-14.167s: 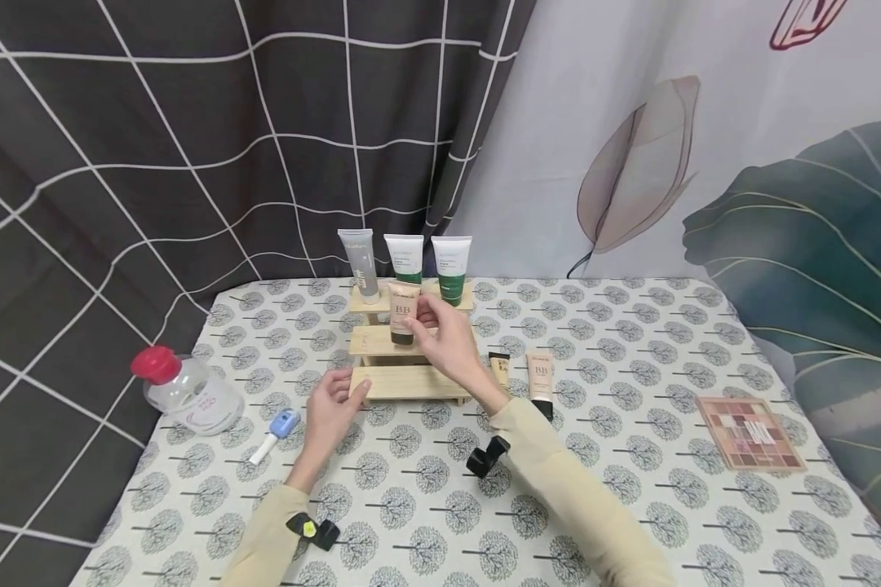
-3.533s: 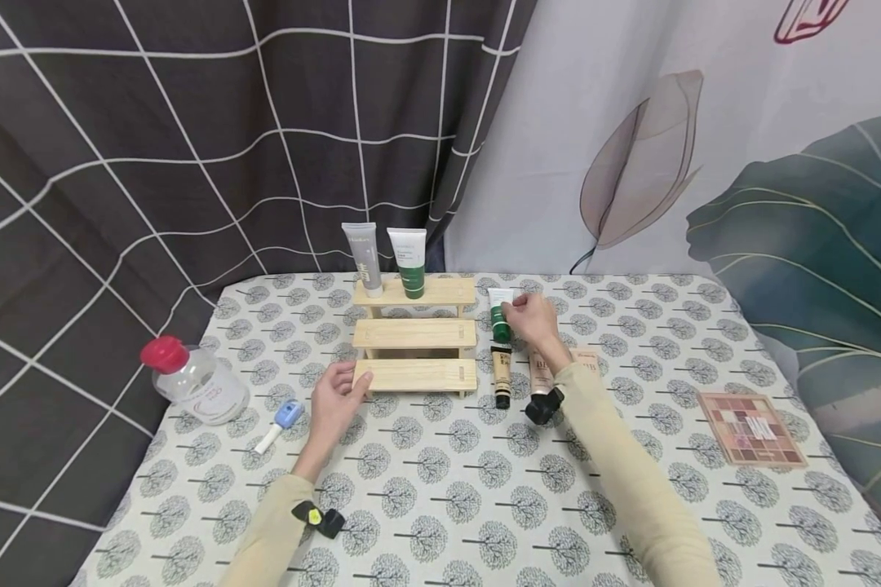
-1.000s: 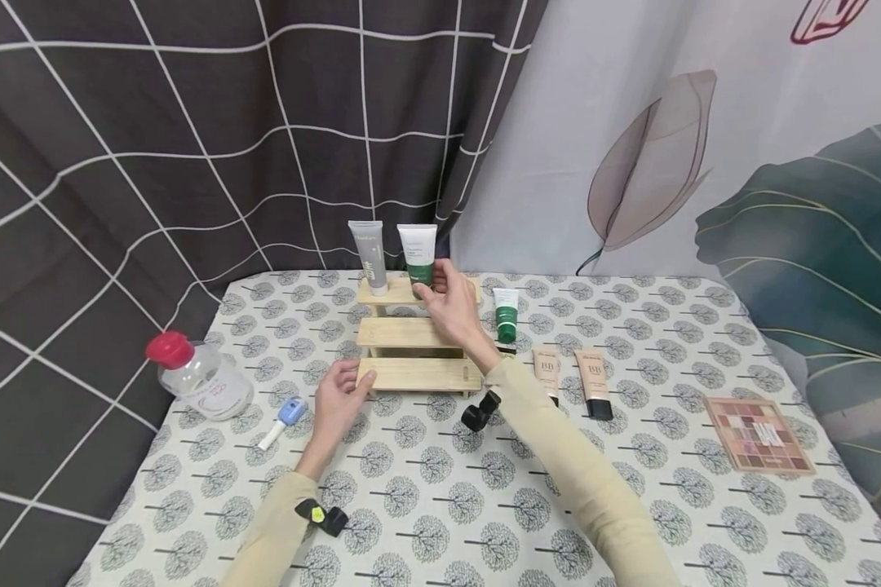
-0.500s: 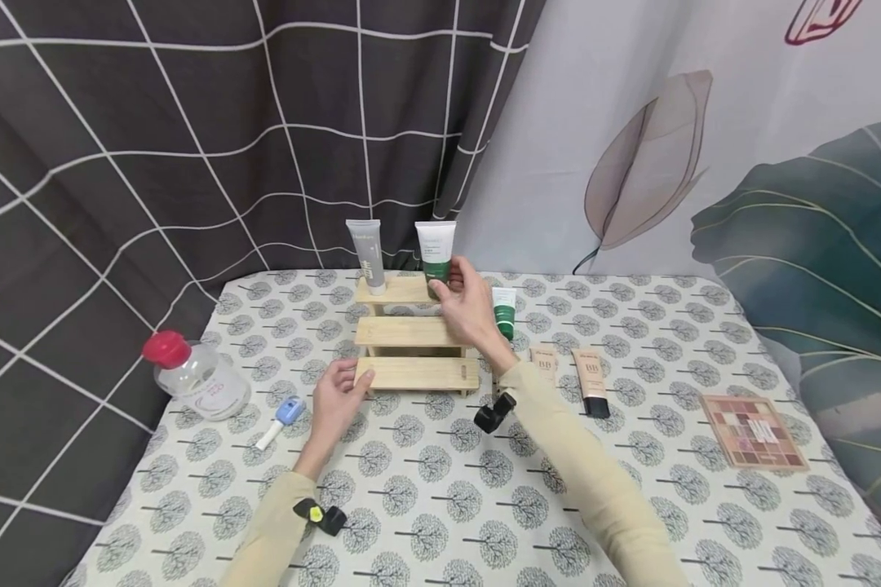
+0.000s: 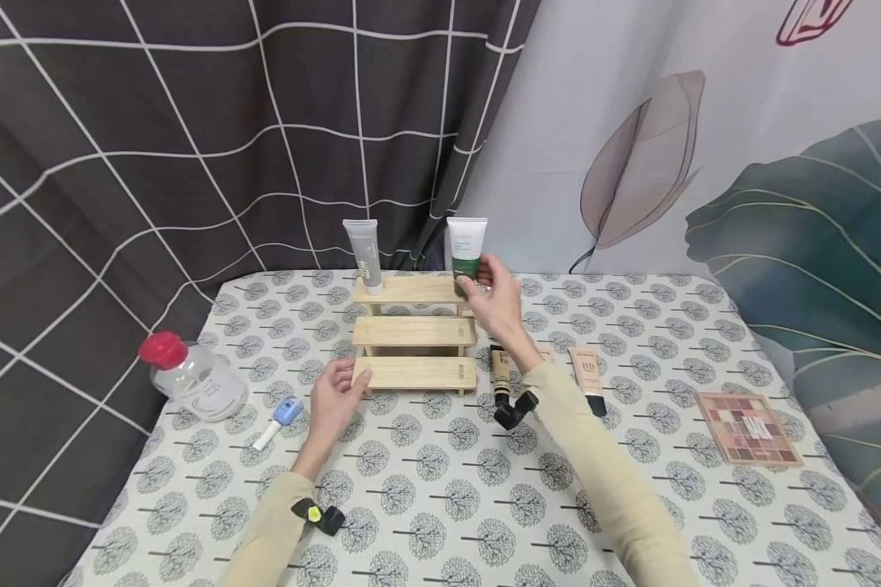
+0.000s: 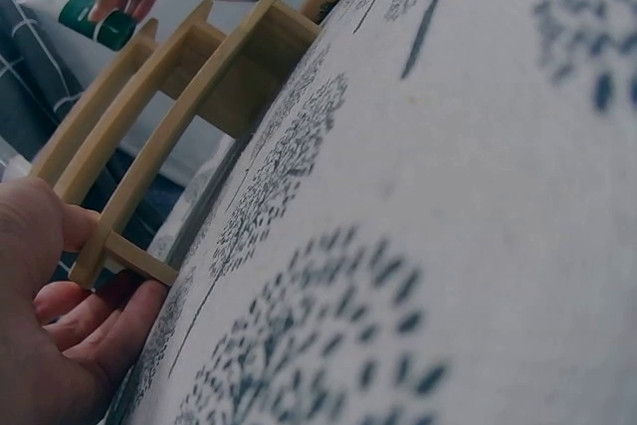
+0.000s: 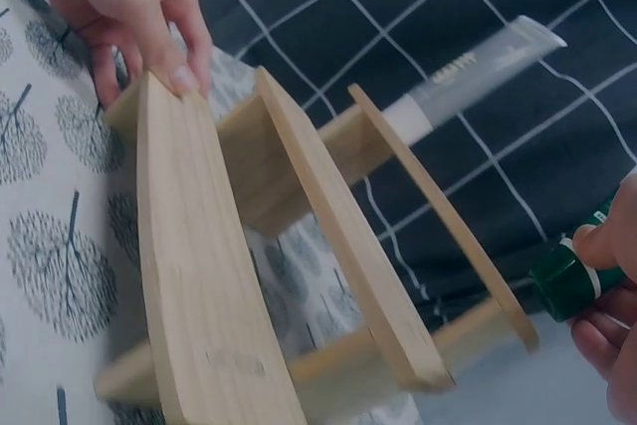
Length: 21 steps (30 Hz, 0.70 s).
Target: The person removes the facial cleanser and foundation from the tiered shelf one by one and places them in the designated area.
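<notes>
My right hand [image 5: 501, 306] pinches a white squeeze tube with a green lower part [image 5: 467, 244] near its cap, upright at the right end of the top step. In the right wrist view its green cap [image 7: 567, 284] appears just off the end of that step. My left hand [image 5: 335, 399] grips the left end of the lowest step of a three-step wooden display rack [image 5: 414, 373], thumb on top and fingers underneath, as the left wrist view shows. On the top step's left end, a grey squeeze tube [image 5: 365, 257] stands on its cap.
Right of the rack lie a small gold tube with a black cap [image 5: 500, 371] and a beige BB cream tube [image 5: 587, 379]; my right arm mostly hides another. Farther right is an eyeshadow palette [image 5: 750, 428]. A red-capped clear bottle [image 5: 209, 391] and a blue-and-white item [image 5: 279, 420] lie left.
The white-and-green tube has moved right along the top step in my right hand. That hand now hides the other green tube, set on the table earlier. My left hand stays on the rack.
</notes>
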{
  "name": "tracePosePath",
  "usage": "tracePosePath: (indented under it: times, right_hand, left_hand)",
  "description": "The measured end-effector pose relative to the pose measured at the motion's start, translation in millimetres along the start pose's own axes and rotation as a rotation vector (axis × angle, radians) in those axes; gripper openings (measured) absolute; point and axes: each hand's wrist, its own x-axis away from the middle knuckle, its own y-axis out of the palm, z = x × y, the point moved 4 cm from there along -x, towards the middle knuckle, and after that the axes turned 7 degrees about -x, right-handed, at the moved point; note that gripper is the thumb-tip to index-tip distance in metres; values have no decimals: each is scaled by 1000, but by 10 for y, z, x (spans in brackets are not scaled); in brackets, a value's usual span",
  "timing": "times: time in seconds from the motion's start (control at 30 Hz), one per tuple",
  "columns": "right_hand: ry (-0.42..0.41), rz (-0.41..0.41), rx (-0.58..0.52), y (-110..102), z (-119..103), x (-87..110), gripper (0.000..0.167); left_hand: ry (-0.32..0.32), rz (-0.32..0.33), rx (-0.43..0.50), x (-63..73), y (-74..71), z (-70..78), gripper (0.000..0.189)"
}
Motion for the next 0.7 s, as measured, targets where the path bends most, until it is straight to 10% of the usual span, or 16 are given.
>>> tracePosePath:
  times: [0.7]
  right_hand:
    - [161,119,63,-662,345,21,38]
  left_hand:
    - [-34,-39,3,13,-10,16,48]
